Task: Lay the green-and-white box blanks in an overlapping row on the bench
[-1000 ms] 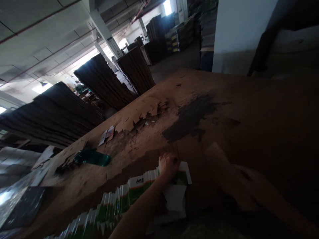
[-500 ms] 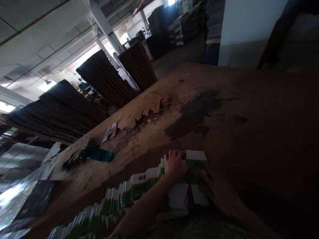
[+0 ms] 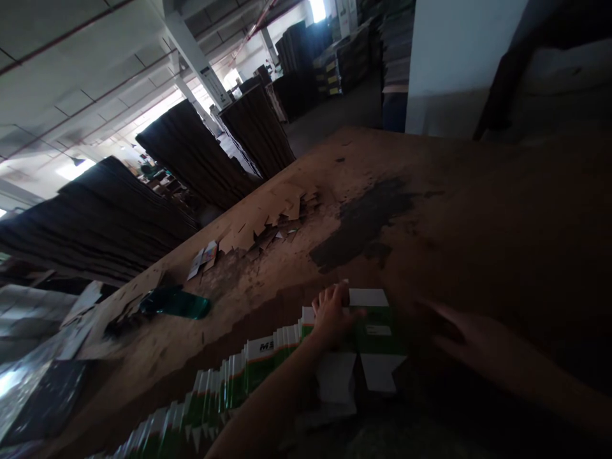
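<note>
A long row of overlapping flat green-and-white cartons [image 3: 258, 363] runs along the near side of the table. My left hand [image 3: 332, 315] is at the right end of this row, its fingers curled over the top edge of a carton and its thumb toward the right. Under it, part of the cartons is hidden. Touching the left thumb is another green-and-white carton [image 3: 380, 331], with white flaps at top and bottom. To the right of that carton, apart from it, my right hand [image 3: 471, 338] hovers empty with thumb and fingers spread.
The wide brown table [image 3: 268, 299] carries torn cardboard scraps [image 3: 262, 220] and a dark stain [image 3: 363, 223]. A teal bottle-like object [image 3: 184, 303] lies at left. Tall stacks of dark sheets [image 3: 191, 153] stand behind the table, with a white pillar [image 3: 454, 70] at back right.
My right hand has left the end carton and moved right, its fingers spreading. The left hand stays on the row. The view has shifted slightly.
</note>
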Demonstrator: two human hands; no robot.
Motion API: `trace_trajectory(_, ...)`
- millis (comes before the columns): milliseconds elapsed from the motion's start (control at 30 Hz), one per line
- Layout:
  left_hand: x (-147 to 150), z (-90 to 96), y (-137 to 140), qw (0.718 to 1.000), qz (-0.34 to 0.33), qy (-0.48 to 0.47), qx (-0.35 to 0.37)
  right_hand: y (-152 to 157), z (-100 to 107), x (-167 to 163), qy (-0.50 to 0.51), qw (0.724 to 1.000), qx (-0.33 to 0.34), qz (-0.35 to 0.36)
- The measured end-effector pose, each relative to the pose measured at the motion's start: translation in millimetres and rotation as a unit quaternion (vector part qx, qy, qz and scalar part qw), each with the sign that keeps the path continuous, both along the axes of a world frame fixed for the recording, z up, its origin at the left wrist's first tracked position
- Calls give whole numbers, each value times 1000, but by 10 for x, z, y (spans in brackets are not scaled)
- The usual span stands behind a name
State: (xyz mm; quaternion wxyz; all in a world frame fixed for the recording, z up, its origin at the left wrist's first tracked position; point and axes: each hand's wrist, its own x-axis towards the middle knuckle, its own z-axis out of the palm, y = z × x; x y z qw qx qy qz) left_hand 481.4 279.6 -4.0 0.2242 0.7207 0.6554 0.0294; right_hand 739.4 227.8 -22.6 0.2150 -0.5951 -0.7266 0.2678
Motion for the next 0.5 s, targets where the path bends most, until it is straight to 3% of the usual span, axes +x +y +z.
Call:
trace_trajectory(67, -14, 144, 61, 999, 38, -27, 11, 25, 380, -378, 149, 984, -82, 51)
trace_trajectory(100, -19, 202, 84, 998, 47, -23, 32, 20, 498, -534, 191, 965, -156, 90)
trace_trajectory(200, -13, 258, 107, 995, 34, 22, 92, -37, 502, -741, 213, 923, -279, 159)
trace_trajectory(367, -36, 156, 78, 994, 34, -56, 86, -191, 79, -583, 280, 930, -206, 123)
trace_trajectory(500, -204, 257, 78, 980, 28, -172, 93, -362, 139, -761, 318, 913, -224, 119)
